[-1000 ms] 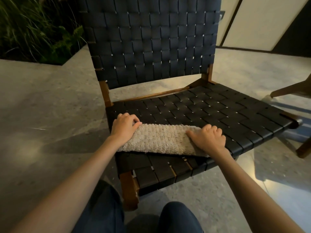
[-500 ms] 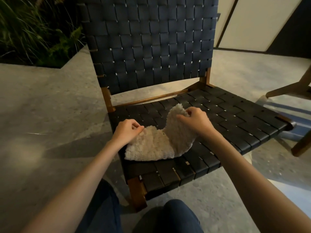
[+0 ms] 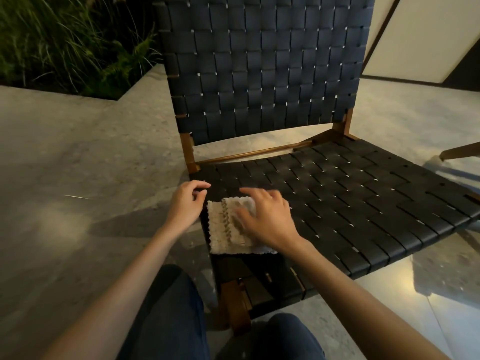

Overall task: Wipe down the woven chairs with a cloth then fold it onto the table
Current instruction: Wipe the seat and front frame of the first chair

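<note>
Pressing on the cloth (image 3: 228, 227): the right hand (image 3: 267, 220) lies palm down on top of it, fingers (image 3: 253, 192) straight and spread apart, nothing gripped. The fingertips are motion-blurred, so I cannot tell how the thumb sits against the fabric.

Cloth: beige, nubby weave, folded into a small rectangle. A scalloped edge runs across its top face from far to near. A paler layer shows at the near edge, under the right wrist. It lies flat on the seat (image 3: 363, 203) of the woven chair (image 3: 259, 74), at the near corner on the person's left side, close to the seat's side edge.

Left hand (image 3: 185, 206): just beside the cloth at the side edge of the seat, not on the fabric. Its fingers (image 3: 201, 185) are loosely curled and hold nothing. I cannot tell whether the fingertips touch the straps.

Chair: dark straps in a basket weave on seat and backrest, small pale gaps showing between the straps. Brown wooden frame (image 3: 254, 152), with a rail visible between backrest and seat and a front leg (image 3: 237, 305) below the cloth.

Surroundings: grey speckled stone floor (image 3: 78, 165); green plants (image 3: 65, 40) in a bed at upper left; pale wall panels (image 3: 428, 35) at upper right; a wooden part of another piece of furniture (image 3: 459, 151) at the right edge. The person's knees in dark trousers (image 3: 168, 320) are at the bottom of the view.
</note>
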A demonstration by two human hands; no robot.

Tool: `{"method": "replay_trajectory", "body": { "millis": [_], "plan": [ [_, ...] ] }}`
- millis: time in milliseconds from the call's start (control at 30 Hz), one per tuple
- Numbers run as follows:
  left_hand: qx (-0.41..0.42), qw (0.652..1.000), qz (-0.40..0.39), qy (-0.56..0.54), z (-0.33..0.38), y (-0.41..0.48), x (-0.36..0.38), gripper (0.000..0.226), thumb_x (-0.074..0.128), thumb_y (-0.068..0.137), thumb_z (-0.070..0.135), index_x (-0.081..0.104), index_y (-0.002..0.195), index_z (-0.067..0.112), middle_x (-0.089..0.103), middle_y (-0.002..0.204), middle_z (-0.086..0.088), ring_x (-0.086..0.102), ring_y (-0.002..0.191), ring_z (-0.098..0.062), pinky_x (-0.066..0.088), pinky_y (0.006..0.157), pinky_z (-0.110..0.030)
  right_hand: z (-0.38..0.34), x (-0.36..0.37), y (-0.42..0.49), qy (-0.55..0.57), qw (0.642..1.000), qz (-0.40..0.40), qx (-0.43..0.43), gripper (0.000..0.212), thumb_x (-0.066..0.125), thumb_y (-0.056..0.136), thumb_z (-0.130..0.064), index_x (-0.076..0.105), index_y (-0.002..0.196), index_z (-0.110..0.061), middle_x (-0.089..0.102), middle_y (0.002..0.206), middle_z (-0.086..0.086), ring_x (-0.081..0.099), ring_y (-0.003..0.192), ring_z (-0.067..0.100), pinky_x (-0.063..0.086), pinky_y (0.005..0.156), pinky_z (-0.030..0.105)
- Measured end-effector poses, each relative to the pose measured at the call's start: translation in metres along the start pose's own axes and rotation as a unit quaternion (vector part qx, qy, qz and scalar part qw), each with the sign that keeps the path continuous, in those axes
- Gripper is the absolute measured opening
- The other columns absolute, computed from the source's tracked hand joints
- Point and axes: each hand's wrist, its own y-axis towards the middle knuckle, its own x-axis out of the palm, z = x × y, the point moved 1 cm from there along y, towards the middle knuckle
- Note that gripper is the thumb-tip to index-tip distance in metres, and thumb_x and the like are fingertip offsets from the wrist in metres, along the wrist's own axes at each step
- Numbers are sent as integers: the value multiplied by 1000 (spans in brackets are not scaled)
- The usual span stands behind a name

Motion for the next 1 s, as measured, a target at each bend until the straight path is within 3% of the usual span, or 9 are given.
{"method": "replay_trajectory", "body": {
  "millis": [67, 133, 233, 567, 700, 800, 867, 933, 1000],
  "plan": [
    [-14, 1000, -7, 6, -5, 1, 0, 30, 47, 97, 14, 57, 126, 14, 52, 130, -5, 47, 107, -6, 35, 85, -14, 1, 18, -2, -47, 988, -144, 33, 67, 30, 89, -71, 11, 148, -45, 8, 159, -5, -2, 145, 33, -1, 111, 63],
    [-40, 999, -17, 1, -11, 2, 2, 36, 44, 99, 14, 49, 134, 14, 45, 140, -6, 42, 124, -12, 32, 98, -21, 1, 34, 0, -61, 979, -191, 34, 73, 22, 83, -80, -3, 145, -51, -5, 160, -8, -12, 143, 38, -10, 106, 69],
    [-87, 996, -24, -14, -20, 7, 5, 43, 41, 100, 15, 38, 143, 16, 33, 150, -4, 29, 139, -17, 25, 109, -28, 2, 45, 13, -67, 984, -166, 19, 69, 20, 80, -83, -4, 140, -60, -2, 159, -12, -10, 144, 37, -6, 106, 69],
    [-183, 981, -57, -34, -44, 44, 24, 46, 32, 103, 22, 26, 148, 15, 29, 153, -5, 27, 140, -19, 24, 111, -31, 8, 86, 107, -68, 993, -94, 15, 53, 16, 89, -68, 5, 141, -59, 7, 159, -12, -4, 146, 29, -3, 109, 64],
    [-189, 979, -20, -78, -50, 53, 33, 42, 30, 103, 15, 36, 144, 16, 44, 144, -5, 42, 130, -19, 30, 98, -23, 7, 102, 154, -58, 995, -78, 4, 54, 16, 90, -67, 9, 143, -56, 7, 159, -10, -5, 146, 31, -5, 109, 64],
    [-198, 974, 9, -107, -54, 54, 34, 40, 32, 102, 12, 43, 141, 12, 51, 137, -8, 47, 126, -19, 37, 104, -28, 7, 110, 185, -60, 995, -75, 19, 56, 19, 91, -66, 16, 145, -50, 9, 159, -10, -5, 145, 32, -6, 108, 64],
    [-200, 974, 26, -105, -58, 54, 35, 33, 35, 102, 13, 57, 125, 6, 61, 118, -13, 56, 110, -24, 46, 89, -23, 6, 115, 202, -62, 995, -78, 15, 57, 19, 91, -67, 20, 145, -49, 11, 159, -9, -4, 145, 33, -6, 108, 65],
    [-188, 977, 21, -96, -61, 54, 34, 27, 38, 101, 15, 63, 100, 4, 63, 95, -15, 57, 89, -26, 41, 68, -19, 4, 116, 215, -69, 995, -78, 11, 58, 21, 91, -67, 24, 145, -45, 14, 158, -8, -2, 145, 34, -5, 108, 66],
    [-178, 980, 1, -87, -61, 55, 32, 30, 40, 101, 17, 60, 119, 4, 63, 114, -11, 57, 106, -19, 40, 82, -18, 3, 116, 223, -79, 994, -78, 9, 60, 23, 90, -69, 28, 144, -43, 18, 158, -6, 1, 145, 34, -2, 108, 66]
  ]
}}
